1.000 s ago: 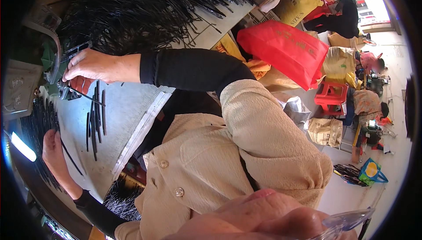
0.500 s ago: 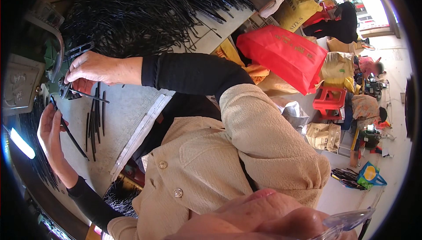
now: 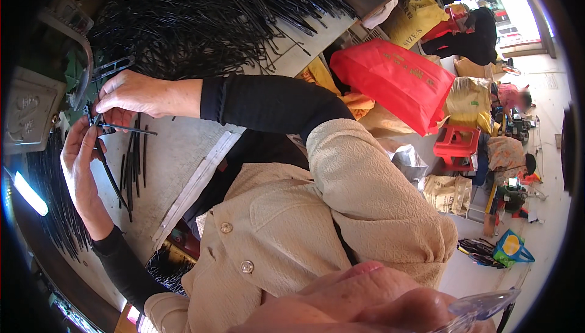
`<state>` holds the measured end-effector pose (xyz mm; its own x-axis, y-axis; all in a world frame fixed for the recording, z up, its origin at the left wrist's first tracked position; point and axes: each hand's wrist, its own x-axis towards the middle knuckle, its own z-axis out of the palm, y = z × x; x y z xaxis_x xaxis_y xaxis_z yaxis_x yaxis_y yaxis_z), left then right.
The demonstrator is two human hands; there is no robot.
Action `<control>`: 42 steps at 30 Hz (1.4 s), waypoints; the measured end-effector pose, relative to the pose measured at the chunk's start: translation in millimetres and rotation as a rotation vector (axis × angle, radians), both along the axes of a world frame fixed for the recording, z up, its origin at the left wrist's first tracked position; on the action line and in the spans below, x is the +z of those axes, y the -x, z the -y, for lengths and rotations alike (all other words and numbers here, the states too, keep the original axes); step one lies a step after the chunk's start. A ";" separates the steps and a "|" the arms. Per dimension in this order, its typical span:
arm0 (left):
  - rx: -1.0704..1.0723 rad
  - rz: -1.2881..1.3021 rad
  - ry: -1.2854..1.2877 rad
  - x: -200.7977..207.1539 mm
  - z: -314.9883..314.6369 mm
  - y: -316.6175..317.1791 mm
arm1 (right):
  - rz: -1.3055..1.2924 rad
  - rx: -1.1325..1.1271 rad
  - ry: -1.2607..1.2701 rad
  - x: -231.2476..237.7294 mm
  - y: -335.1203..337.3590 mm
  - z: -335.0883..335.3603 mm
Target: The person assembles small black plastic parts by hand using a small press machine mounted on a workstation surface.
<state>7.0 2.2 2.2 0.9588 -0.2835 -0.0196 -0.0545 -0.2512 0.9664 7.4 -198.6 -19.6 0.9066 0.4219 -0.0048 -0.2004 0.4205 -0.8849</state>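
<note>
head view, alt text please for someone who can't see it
A person's left hand holds a thin black strip close to the right hand, beside a green machine; another strip juts out beneath the right hand. Loose strips lie on the pale table, with a large tangled black pile toward the top.

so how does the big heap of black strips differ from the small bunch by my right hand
The heap holds a great many strips; the small bunch only a few. The heap is tangled, while the small bunch lies roughly parallel. The heap and the small bunch lie on opposite sides of your right hand. Both are thin, black and on a pale tabletop.
</note>
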 end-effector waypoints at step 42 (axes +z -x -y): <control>0.040 -0.046 0.103 2.9 -7.3 8.0 | 0.119 0.203 0.444 22.6 6.5 -7.5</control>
